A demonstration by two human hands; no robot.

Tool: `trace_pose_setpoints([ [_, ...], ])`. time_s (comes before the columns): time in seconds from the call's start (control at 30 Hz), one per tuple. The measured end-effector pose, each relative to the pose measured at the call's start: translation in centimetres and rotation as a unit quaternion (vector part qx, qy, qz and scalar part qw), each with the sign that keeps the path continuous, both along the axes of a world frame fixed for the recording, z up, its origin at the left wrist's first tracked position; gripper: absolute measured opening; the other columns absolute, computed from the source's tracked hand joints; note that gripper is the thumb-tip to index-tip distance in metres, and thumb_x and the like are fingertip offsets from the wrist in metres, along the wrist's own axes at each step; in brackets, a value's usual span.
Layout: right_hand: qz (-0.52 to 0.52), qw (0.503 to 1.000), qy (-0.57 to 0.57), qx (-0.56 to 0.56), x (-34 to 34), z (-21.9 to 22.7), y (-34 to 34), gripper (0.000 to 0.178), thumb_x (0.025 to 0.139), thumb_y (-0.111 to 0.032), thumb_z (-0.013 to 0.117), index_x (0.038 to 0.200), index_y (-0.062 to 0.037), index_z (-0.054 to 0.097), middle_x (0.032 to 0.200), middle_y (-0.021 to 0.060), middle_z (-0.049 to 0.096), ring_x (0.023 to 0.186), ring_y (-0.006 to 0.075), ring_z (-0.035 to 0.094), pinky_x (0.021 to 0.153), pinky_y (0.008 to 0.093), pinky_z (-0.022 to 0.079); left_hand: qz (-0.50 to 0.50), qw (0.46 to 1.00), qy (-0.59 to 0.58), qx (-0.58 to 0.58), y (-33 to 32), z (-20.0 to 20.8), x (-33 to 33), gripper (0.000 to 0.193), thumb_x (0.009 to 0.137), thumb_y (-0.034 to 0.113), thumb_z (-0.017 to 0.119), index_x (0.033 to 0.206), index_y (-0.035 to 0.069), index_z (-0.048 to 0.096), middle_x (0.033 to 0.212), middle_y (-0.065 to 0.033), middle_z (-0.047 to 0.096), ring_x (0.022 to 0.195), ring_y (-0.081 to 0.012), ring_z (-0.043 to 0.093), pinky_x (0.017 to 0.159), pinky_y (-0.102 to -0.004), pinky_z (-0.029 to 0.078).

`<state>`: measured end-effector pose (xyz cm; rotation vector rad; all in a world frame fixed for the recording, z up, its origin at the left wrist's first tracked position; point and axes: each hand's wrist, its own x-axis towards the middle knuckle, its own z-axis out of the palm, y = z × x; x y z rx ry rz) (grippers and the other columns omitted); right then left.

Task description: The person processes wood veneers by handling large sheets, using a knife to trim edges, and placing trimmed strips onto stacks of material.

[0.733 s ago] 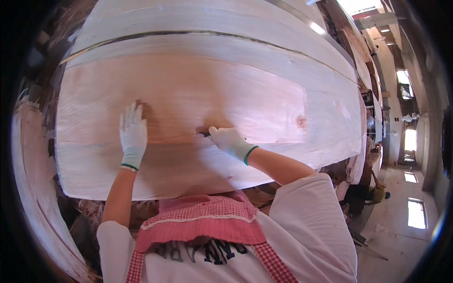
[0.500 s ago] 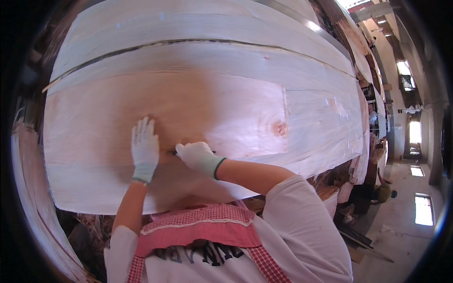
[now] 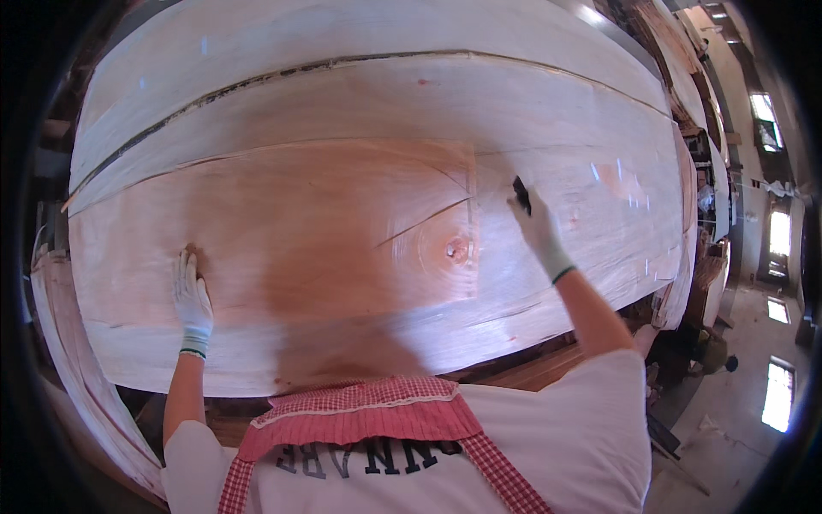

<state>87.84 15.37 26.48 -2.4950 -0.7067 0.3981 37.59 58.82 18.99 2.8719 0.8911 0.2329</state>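
Veneer sheet [image 3: 300, 223]: lies flat
Left hand [image 3: 192, 301]: fingers extended, likely bracing it
Right hand [image 3: 540, 230]: curls round black tool [image 3: 521, 195]

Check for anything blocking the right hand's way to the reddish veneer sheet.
Nothing visible stands between the gloved right hand, holding a black tool, and the right edge of the reddish veneer sheet. Only paler wood shows between them. The gloved left hand is far left, out of the way.

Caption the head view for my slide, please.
Gloved left hand on a wood sheet, right hand holding a small dark tool.
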Motion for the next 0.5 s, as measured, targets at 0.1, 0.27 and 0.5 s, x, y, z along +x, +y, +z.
trace_pose_setpoints([
  [0.1,-0.092,0.979,0.138,0.116,-5.9,-2.7,-0.9,0.041,0.083,-0.018,0.072,0.115,0.0005,0.053,0.099,0.0159,0.064,0.088,0.0237,0.062,0.079,0.0334,0.049,0.000,1.000,0.021,0.016,-0.1,1.1,0.8,0.048,0.096,0.014,0.043,0.143,0.005,0.038,0.150,-0.0127,0.036,0.141,-0.0311,0.028,0.116,-0.0433,0.020],
  [0.27,-0.079,0.980,0.170,0.067,-10.9,0.4,1.1,0.029,0.081,-0.009,0.065,0.106,0.0030,0.057,0.094,0.0150,0.063,0.085,0.0237,0.060,0.078,0.0343,0.048,-0.008,1.000,0.017,0.011,0.2,0.9,0.3,0.047,0.096,0.014,0.044,0.143,0.006,0.038,0.150,-0.0119,0.035,0.141,-0.0325,0.027,0.116,-0.0432,0.021],
  [0.5,-0.005,0.977,0.196,0.080,-8.4,9.2,4.2,0.028,0.084,-0.005,0.057,0.110,0.0014,0.063,0.079,0.0102,0.060,0.076,0.0149,0.058,0.070,0.0312,0.049,0.025,0.999,0.006,-0.035,-0.8,2.1,0.7,0.044,0.095,0.012,0.047,0.139,0.006,0.043,0.148,-0.0129,0.038,0.139,-0.0330,0.031,0.114,-0.0436,0.024],
])
